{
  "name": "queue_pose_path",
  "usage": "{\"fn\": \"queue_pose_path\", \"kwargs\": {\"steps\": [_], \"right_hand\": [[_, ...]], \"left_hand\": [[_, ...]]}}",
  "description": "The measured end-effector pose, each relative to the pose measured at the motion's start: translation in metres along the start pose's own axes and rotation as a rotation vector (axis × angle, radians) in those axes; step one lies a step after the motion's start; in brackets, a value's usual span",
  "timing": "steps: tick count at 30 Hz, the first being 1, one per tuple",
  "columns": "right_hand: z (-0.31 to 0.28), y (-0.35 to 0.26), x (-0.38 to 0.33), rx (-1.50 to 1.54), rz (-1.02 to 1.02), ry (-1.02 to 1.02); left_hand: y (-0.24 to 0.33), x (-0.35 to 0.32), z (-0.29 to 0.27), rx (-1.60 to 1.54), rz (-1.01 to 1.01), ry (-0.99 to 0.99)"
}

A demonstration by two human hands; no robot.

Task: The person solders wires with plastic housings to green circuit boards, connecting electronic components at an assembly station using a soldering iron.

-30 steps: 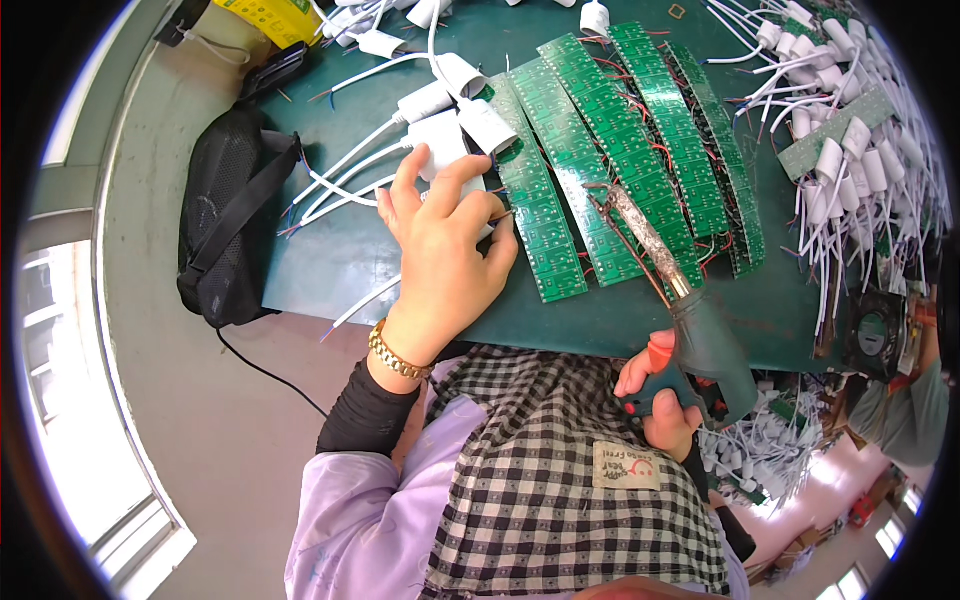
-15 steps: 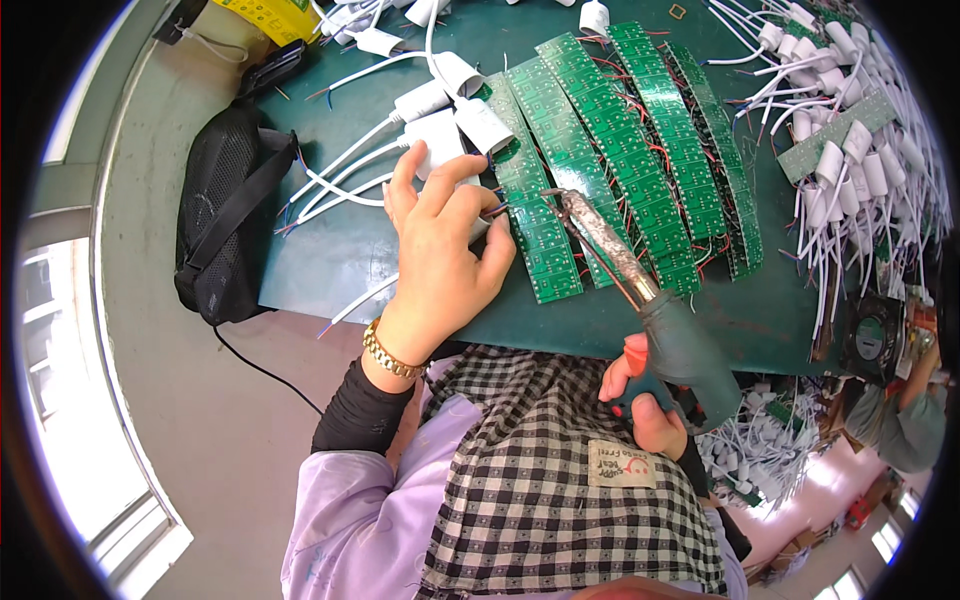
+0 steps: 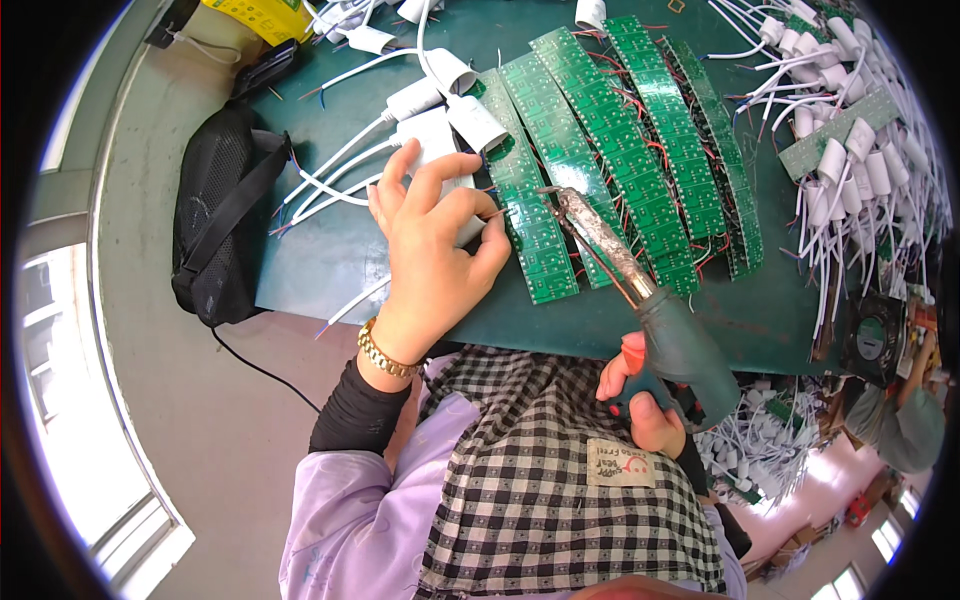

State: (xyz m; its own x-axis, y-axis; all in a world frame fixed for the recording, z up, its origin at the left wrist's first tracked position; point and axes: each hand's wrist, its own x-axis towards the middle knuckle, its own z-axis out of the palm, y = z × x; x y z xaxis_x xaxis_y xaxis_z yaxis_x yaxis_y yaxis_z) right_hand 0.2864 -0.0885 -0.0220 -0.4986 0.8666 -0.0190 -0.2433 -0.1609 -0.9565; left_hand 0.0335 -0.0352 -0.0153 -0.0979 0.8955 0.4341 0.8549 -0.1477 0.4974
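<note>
My left hand (image 3: 430,255) is at the left edge of the green circuit boards (image 3: 530,225). Its thumb and index finger pinch thin wires by the nearest strip, and a white cylindrical socket (image 3: 466,232) shows partly within the finger gap. More white sockets with cables (image 3: 478,122) lie just beyond the fingers. My right hand (image 3: 645,405) grips a soldering gun (image 3: 685,350) with a dark green body and a red trigger. Its scorched metal barrel slants up to the left, the tip over the left strips; whether it touches them I cannot tell.
Piles of white sockets and cables (image 3: 860,170) lie at the right, with more below the table's edge (image 3: 760,450). A black mesh bag (image 3: 225,215) stands at the left, near a yellow container (image 3: 265,15). Another person's arm (image 3: 915,385) shows at the far right.
My left hand has shifted slightly left, its fingers still pinched. The soldering gun and my right hand have barely moved.
</note>
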Motion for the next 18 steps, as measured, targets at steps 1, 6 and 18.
{"fn": "queue_pose_path", "kwargs": {"steps": [1, 6, 18], "right_hand": [[-0.001, 0.0, 0.0, -0.023, 0.016, -0.02], [-0.01, 0.003, 0.0, -0.171, 0.004, -0.15], [-0.012, 0.007, 0.001, -0.569, -0.041, -0.237]], "left_hand": [[0.0, 0.001, 0.0, 0.004, -0.001, -0.007], [0.003, 0.003, -0.002, 0.04, -0.011, -0.036], [0.002, 0.004, -0.003, 0.073, 0.023, -0.052]]}}
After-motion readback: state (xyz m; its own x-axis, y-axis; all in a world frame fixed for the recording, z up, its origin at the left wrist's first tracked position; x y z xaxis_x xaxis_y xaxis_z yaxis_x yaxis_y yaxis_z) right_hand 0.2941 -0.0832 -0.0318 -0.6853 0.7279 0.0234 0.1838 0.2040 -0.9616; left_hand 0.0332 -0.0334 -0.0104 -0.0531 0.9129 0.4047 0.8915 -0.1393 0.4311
